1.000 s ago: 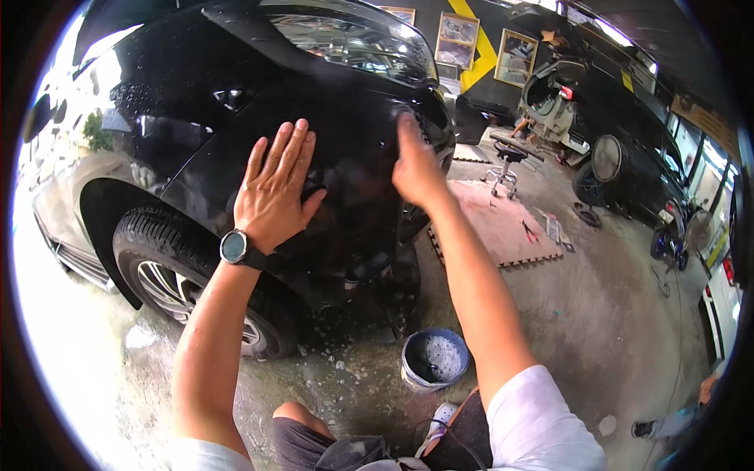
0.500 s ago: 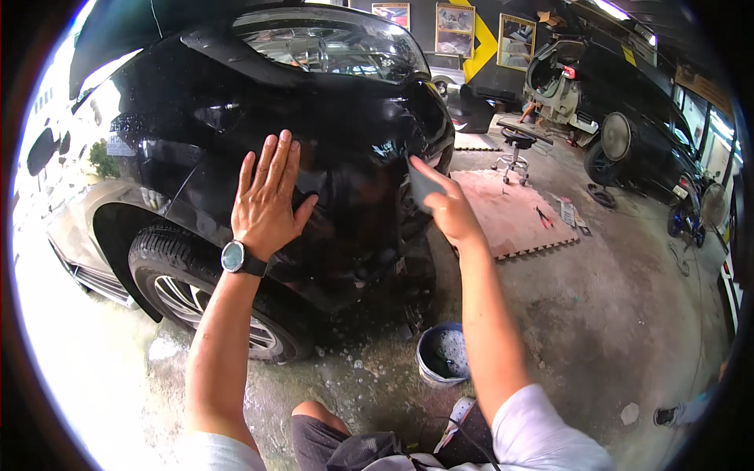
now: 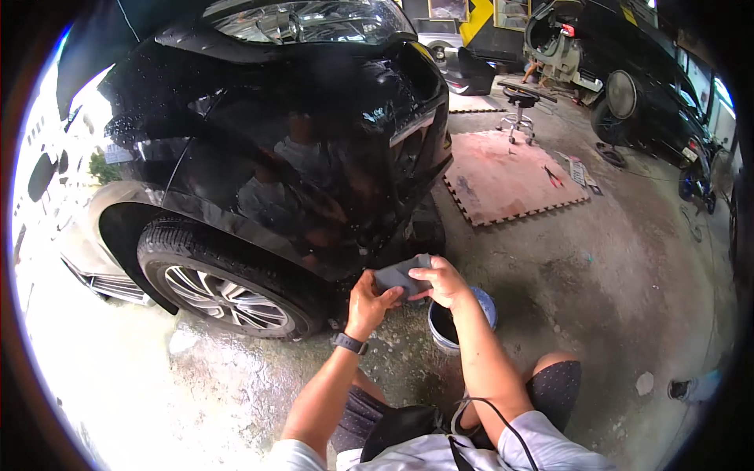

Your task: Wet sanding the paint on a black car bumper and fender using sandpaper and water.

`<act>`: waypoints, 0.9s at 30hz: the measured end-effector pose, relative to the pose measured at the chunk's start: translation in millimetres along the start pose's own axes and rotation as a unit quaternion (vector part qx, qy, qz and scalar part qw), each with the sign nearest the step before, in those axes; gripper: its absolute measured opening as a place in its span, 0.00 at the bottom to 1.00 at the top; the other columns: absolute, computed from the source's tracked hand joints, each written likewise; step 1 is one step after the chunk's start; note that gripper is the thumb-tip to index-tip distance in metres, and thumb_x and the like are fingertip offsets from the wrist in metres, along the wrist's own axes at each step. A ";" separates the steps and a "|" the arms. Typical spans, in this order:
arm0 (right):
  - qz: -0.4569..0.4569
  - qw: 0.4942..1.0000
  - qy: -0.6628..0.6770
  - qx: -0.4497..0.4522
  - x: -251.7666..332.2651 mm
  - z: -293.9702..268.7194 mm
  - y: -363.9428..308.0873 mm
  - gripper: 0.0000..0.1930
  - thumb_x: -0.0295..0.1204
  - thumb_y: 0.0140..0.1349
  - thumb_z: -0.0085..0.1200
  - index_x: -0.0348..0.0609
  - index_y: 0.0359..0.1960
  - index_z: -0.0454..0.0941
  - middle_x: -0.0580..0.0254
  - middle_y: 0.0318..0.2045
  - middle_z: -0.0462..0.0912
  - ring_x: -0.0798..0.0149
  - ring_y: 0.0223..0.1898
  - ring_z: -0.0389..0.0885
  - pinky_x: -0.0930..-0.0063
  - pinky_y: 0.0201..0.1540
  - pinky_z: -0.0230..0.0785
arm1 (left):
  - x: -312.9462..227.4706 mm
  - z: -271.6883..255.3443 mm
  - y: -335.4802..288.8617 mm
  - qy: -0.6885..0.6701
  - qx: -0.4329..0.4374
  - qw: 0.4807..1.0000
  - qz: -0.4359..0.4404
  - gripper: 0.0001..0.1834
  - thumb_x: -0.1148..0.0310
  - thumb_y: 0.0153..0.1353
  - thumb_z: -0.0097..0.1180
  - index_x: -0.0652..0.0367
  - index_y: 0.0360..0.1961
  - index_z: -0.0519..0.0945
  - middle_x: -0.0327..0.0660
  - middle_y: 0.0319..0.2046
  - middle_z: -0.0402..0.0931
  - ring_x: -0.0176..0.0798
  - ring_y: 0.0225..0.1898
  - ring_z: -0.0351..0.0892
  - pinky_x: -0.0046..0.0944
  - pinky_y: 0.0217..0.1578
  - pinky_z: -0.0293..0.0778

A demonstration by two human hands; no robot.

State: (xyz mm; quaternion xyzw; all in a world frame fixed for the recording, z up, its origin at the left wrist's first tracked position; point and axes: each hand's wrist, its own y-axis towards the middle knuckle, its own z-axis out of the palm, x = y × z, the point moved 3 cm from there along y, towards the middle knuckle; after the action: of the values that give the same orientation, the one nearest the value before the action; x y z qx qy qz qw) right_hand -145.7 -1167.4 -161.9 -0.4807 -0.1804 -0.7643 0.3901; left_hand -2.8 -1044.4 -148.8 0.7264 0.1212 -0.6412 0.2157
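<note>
A folded grey sheet of sandpaper [image 3: 399,276] is held between both my hands, low in front of the car. My left hand [image 3: 369,302], with a dark watch at the wrist, pinches its left end with the thumb on top. Around the right end, my right hand [image 3: 441,281] has its fingers closed. The black car's glossy rear corner panel [image 3: 290,165] lies beyond the hands, wet with droplets and not touched by either. Just behind my right wrist stands a bucket [image 3: 487,310] with a whitish-blue rim, partly covered by my forearm.
The car's rear wheel [image 3: 224,298] is left of my hands. A pink foam mat [image 3: 518,177] with red-handled pliers [image 3: 554,179] lies at the right, a wheeled stool [image 3: 518,118] at its far side. Another dark car [image 3: 652,118] stands at the far right. The concrete floor [image 3: 267,385] is wet.
My left hand has come off the car panel, down and to the right, and grips the sandpaper. My right hand has lowered from the panel's edge with it. The view has tilted downward.
</note>
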 end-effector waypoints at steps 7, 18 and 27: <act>0.061 0.970 -0.221 -0.080 16.5 -63.6 -43.6 0.15 0.40 0.68 0.56 0.39 0.44 0.80 0.62 0.37 0.83 0.66 0.39 0.81 0.66 0.29 0.82 | 56.6 47.2 1.5 -0.185 0.116 0.970 -0.110 0.11 0.72 0.66 0.60 0.66 0.46 0.78 0.39 0.40 0.82 0.35 0.40 0.82 0.39 0.36 0.85; -0.016 0.912 -0.382 -0.145 7.2 -169.7 -107.2 0.16 0.34 0.64 0.60 0.35 0.48 0.81 0.54 0.34 0.88 0.68 0.33 0.85 0.70 0.36 0.77 | 134.0 154.9 2.5 -0.141 0.232 0.943 -0.193 0.05 0.75 0.58 0.61 0.58 0.35 0.78 0.38 0.37 0.81 0.36 0.39 0.80 0.37 0.43 0.75; -0.117 0.871 -0.461 -0.125 27.5 -268.8 -59.0 0.16 0.33 0.65 0.58 0.34 0.48 0.80 0.48 0.32 0.87 0.61 0.33 0.87 0.69 0.38 0.78 | 317.6 319.9 34.4 0.654 0.295 0.695 0.047 0.17 0.67 0.59 0.49 0.58 0.43 0.86 0.52 0.40 0.84 0.48 0.41 0.87 0.51 0.34 0.84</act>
State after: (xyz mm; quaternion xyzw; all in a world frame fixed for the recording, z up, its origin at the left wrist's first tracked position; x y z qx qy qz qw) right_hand -357.2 -1316.8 -259.0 -0.7984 -0.2976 -0.5123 0.1073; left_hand -221.4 -1256.5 -482.9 0.9936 0.0021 0.0039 -0.1133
